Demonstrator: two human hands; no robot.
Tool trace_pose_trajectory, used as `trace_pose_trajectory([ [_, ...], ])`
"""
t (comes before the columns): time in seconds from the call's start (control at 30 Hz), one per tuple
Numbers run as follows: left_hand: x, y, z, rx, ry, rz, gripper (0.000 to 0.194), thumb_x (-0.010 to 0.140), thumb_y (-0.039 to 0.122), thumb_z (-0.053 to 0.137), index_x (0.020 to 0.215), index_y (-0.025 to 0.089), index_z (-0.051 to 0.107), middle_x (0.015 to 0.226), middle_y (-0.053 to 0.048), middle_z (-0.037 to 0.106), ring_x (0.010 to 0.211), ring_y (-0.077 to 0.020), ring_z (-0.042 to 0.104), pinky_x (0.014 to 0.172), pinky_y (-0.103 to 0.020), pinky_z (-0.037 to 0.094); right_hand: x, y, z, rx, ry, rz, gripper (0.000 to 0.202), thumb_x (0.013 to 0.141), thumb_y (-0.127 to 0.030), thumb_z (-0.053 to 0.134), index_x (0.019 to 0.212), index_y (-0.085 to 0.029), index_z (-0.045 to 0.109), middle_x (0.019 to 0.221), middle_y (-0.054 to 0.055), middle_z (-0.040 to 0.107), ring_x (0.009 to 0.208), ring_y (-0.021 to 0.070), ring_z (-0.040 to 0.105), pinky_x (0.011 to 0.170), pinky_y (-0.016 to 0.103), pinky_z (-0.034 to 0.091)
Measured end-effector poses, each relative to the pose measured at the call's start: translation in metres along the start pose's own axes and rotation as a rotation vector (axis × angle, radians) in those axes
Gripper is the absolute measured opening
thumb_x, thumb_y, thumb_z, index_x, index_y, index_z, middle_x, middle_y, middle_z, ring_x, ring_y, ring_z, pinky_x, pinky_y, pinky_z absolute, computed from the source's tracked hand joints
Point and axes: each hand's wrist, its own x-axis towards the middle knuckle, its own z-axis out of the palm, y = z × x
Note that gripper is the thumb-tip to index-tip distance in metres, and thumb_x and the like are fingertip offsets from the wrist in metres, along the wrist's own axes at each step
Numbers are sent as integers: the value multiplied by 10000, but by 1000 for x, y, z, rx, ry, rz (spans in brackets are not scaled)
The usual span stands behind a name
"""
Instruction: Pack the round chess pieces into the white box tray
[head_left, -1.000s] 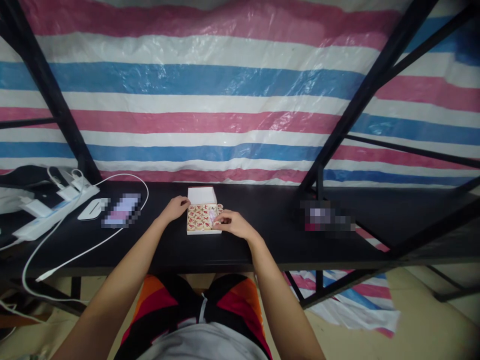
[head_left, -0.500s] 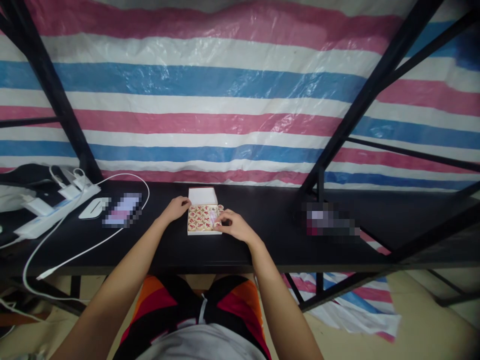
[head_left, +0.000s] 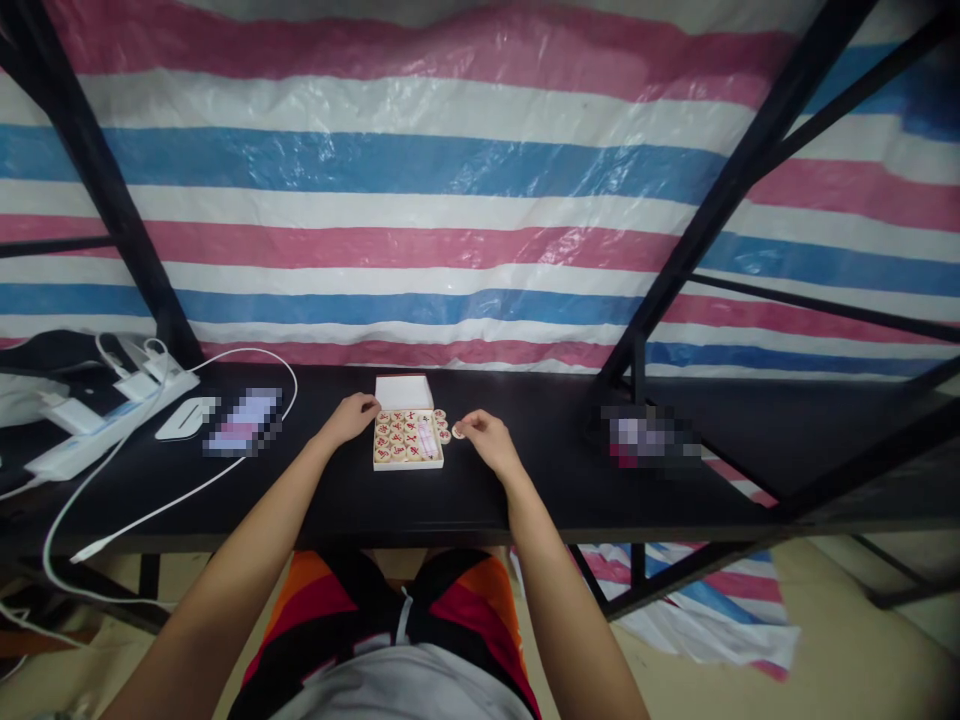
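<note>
A small white box [head_left: 409, 464] lies on the black table with its lid [head_left: 403, 391] folded back. Inside are several round pieces [head_left: 398, 437] with red characters, and a pinkish strip [head_left: 427, 438] lies along the box's right part. Beside the right wall sit loose pieces [head_left: 440, 417] on the table. My right hand [head_left: 484, 438] pinches one round piece [head_left: 458, 430] just to the right of them. At the box's upper left corner, my left hand [head_left: 355, 417] has its fingers closed against the edge; anything between them is hidden.
A power strip [head_left: 112, 430] with plugs, a white cable [head_left: 161, 510], a white device [head_left: 185, 419] and a blurred phone [head_left: 244, 422] lie left. A blurred object [head_left: 652, 442] is at right. Black frame bars [head_left: 667, 260] rise before a striped sheet [head_left: 420, 160].
My right hand has moved right, out of the box, with a round piece in its fingers. More loose pieces beside the box are uncovered. My left hand has stayed at the corner.
</note>
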Motion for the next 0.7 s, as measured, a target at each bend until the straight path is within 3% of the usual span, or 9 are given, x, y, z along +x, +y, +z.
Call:
trace_pose_trajectory([
  [0.2,0,0,0,14,1,-4,298,820,353,440,840,173,677,876,-67,644,810,-199,588,775,-297,427,-3,0,-2,-131,-79,98,128,640,-305,596,683,-193,640,687,6,671,682,160,603,654,256,409],
  [0.33,0,-1,1,9,11,6,294,821,348,444,836,171,679,864,-67,644,798,-197,589,763,-297,429,-4,0,1,-148,-127,58,155,648,-332,607,713,-199,652,704,5,677,688,154,609,668,255,419],
  [0.7,-1,1,0,2,9,-7,277,820,320,446,836,165,675,873,-70,644,804,-197,592,764,-296,427,-2,7,3,-204,-111,-7,293,634,-450,666,776,-197,626,678,-6,637,631,137,576,620,242,396],
])
